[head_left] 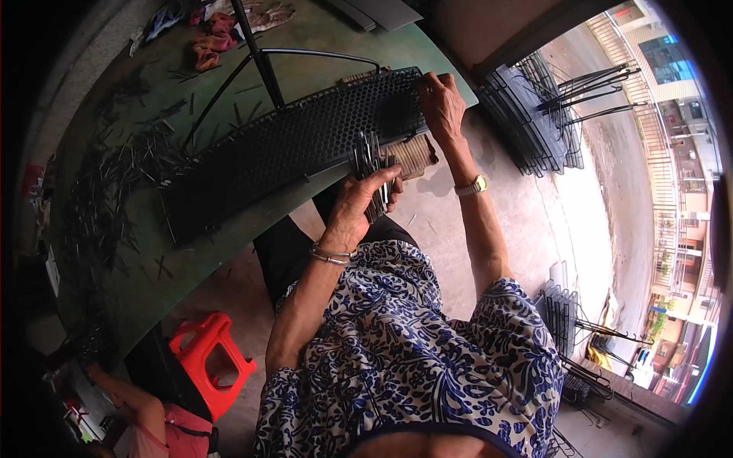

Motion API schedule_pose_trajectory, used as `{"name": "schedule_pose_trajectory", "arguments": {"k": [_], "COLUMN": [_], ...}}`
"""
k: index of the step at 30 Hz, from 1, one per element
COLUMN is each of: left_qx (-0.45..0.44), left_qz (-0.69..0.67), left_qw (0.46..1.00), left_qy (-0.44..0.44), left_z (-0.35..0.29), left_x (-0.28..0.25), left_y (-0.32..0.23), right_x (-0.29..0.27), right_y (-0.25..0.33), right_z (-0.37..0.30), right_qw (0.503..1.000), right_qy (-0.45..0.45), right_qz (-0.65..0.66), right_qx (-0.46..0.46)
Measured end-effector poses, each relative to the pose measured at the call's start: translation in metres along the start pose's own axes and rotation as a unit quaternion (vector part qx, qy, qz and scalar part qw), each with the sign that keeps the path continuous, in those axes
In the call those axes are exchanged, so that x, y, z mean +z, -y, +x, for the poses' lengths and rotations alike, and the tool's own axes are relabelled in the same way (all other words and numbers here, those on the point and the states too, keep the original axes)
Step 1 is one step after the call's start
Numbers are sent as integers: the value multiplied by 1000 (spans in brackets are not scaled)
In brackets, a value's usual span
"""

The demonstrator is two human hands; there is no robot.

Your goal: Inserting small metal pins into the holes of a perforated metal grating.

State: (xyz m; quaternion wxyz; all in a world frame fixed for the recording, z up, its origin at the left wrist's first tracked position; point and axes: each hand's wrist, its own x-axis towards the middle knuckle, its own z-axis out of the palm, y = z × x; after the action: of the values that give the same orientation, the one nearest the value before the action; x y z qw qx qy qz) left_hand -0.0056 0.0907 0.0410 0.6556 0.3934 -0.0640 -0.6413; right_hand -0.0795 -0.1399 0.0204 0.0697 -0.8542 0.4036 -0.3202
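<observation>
A long black perforated panel (305, 137) with a raised rim lies slantwise across the green table (179, 286). Its right part rests over a piece of brown corrugated cardboard (416, 157). My left hand (356, 202) is closed around a bundle of thin dark metal strips (368, 156), just in front of the panel's near edge. At the panel's far right corner is my right hand (444, 111). Its fingers are pinched together at the rim, and whatever lies between them is hidden.
Loose dark strips (107, 187) lie heaped on the table's left. A black bent-rod frame (263, 72) stands behind the panel. A red stool (214, 366) is below. Black mesh racks (527, 114) are stacked at right. Another person's arm (134, 397) shows lower left.
</observation>
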Motion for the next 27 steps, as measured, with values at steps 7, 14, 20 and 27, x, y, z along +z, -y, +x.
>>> {"name": "schedule_pose_trajectory", "arguments": {"k": [7,14,20,27], "left_qx": [2,25,6,1], "left_qz": [3,19,20,23], "left_qw": [1000,1000,1000,1000], "left_qy": [-3,0,0,-10], "left_z": [-2,-2,0,0], "left_x": [0,-1,2,1], "left_y": [-1,-2,0,-1], "right_x": [3,-16,-5,-4], "right_y": [3,19,27,34], "right_z": [0,-22,-54,-63], "right_qw": [999,999,997,996], "right_qy": [34,22,64,-43], "right_qz": [-42,17,-47,76], "right_qx": [-5,29,2,-19]}}
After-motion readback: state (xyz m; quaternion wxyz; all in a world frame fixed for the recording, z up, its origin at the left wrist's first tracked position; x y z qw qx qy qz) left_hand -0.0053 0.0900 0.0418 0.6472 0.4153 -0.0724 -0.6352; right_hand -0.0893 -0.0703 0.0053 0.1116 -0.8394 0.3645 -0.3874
